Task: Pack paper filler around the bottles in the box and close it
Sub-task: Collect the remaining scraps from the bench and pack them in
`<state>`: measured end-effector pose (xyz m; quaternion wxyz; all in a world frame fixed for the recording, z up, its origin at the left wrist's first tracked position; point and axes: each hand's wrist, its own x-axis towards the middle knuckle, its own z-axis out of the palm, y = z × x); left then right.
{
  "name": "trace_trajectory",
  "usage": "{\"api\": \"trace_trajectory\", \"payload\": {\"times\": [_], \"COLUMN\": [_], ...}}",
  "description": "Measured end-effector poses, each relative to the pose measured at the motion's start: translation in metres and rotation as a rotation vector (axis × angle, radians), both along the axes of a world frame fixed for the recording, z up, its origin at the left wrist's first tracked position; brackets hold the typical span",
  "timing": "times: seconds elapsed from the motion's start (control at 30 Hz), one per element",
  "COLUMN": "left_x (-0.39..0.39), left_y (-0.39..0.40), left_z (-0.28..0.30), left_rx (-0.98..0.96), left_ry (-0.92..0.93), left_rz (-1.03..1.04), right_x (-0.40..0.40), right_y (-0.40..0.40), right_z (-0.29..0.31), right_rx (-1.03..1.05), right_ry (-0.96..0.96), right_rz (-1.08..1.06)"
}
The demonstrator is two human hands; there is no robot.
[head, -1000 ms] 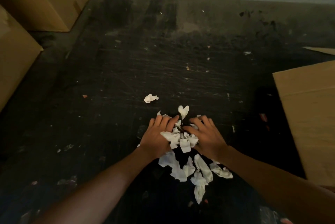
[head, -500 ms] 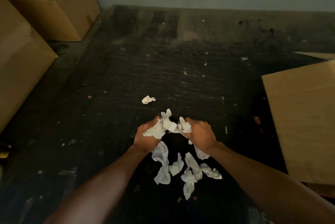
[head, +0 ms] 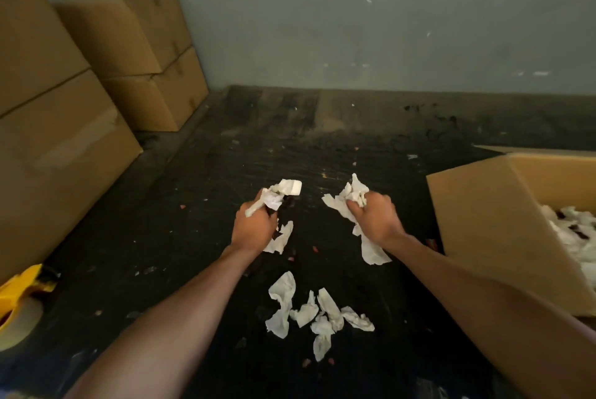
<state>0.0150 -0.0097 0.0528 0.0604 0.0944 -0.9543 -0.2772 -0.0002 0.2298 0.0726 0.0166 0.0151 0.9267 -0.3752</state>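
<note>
Both hands are raised above the dark floor, each closed on crumpled white paper filler. My left hand (head: 254, 227) grips a wad (head: 283, 190) that sticks out past its fingers. My right hand (head: 374, 218) grips another wad (head: 350, 195), with a strip hanging below the wrist. Several loose paper pieces (head: 317, 311) lie on the floor below and between my forearms. The open cardboard box (head: 483, 224) stands at the right, its near flap folded outward; white filler (head: 577, 231) shows inside it with dark shapes among it. The bottles cannot be made out clearly.
Closed cardboard boxes are stacked along the left (head: 58, 147) and in the back left corner (head: 145, 60) against a grey wall. A yellow tape dispenser with a tape roll (head: 19, 302) lies at the lower left. Small scraps litter the floor.
Both hands have lifted off the floor and moved apart, each carrying a handful of paper. The view has tilted up and the box's inside has come into sight.
</note>
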Motion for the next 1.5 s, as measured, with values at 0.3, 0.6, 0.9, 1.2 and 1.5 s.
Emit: {"api": "trace_trajectory", "payload": {"times": [0.3,0.6,0.9,1.2,1.5], "left_x": [0.055,0.103,0.097,0.054,0.025], "left_y": [0.014,0.076,0.193,0.365,0.504], "left_z": [0.073,0.099,0.126,0.14,0.096], "left_rx": [0.005,0.035,0.068,0.191,0.054], "left_ry": [0.139,0.192,0.237,0.272,0.063], "left_rz": [0.008,-0.098,-0.297,-0.388,-0.37], "right_x": [0.064,0.122,0.151,0.127,0.072], "right_y": [0.049,0.142,0.257,0.394,0.485], "right_z": [0.085,0.116,0.13,0.135,0.091], "right_rx": [0.093,0.137,0.198,0.226,0.21], "right_ry": [0.195,0.242,0.248,0.246,-0.094], "right_rz": [-0.018,-0.168,-0.363,-0.348,-0.073]}}
